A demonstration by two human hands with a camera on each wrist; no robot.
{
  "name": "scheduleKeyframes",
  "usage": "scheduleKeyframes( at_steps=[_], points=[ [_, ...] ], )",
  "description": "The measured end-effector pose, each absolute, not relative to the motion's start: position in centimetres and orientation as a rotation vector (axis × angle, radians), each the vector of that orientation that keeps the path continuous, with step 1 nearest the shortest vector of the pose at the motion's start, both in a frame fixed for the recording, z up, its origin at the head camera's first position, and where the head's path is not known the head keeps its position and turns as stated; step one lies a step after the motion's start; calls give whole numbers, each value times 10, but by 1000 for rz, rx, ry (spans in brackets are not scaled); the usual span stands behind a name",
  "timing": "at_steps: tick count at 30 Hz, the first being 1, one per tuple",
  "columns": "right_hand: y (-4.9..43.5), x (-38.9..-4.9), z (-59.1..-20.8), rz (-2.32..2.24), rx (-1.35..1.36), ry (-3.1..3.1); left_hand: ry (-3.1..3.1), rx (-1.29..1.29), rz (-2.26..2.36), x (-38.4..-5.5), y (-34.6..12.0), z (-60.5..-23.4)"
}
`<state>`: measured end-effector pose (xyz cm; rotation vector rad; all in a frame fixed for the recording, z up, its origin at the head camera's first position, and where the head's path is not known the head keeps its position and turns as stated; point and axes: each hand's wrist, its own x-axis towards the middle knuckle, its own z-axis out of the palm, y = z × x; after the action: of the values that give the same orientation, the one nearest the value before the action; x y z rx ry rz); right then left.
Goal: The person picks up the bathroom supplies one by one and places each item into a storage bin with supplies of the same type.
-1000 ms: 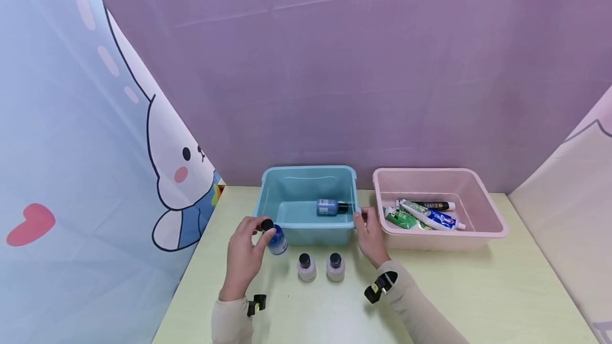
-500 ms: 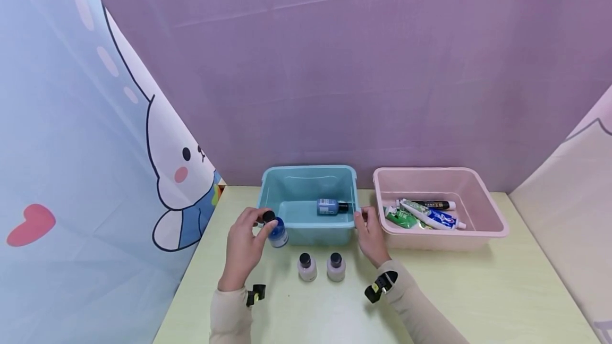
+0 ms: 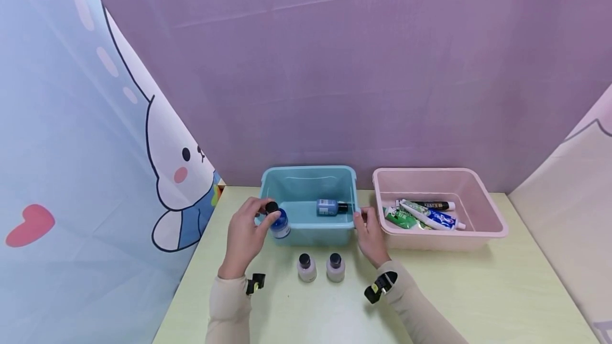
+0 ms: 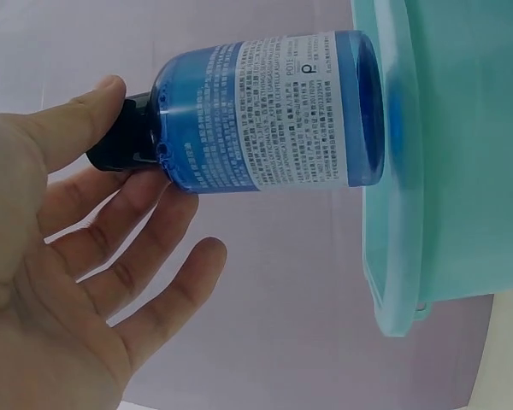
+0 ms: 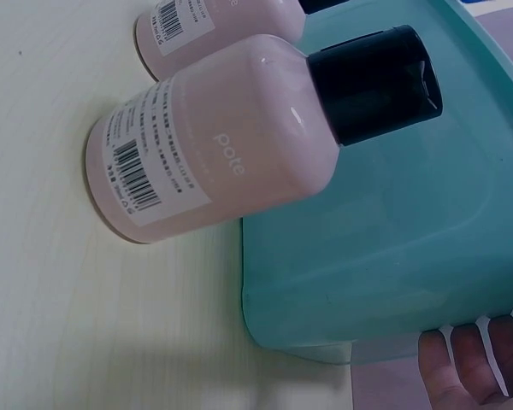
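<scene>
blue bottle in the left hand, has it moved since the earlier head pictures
Yes: in the head view the held blue bottle has moved up and slightly right, its body overlapping the near rim of the unmoved teal bin.

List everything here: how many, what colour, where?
Teal bin: one, teal, centre
Pink bin: one, pink, right of teal bin
Tubes: at least three, mixed colours, inside pink bin
Pink bottles: two, pale pink, before teal bin
Lying bottle: one, blue, inside teal bin
Held bottle: one, blue, at teal bin's front-left corner
Table: one, pale green, under bins
Backcloth: one, purple, behind table
Rabbit sheet: one, blue, left
Pale sheet: one, whitish, right
Sleeves: two, beige, bottom
Wrist cameras: two, black, on wrists
Left hand: one, bare, pinching held bottle
Right hand: one, bare, holding teal bin's edge
</scene>
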<state>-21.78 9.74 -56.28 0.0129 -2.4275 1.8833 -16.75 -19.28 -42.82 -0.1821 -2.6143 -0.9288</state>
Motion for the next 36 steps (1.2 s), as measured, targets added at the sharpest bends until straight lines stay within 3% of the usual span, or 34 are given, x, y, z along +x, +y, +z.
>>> scheduleKeyframes(
  at_steps=[36],
  points=[
    [98,-217,-560,1877,12,-2442,-2874,-317,-760,-251,-192,-421]
  ],
)
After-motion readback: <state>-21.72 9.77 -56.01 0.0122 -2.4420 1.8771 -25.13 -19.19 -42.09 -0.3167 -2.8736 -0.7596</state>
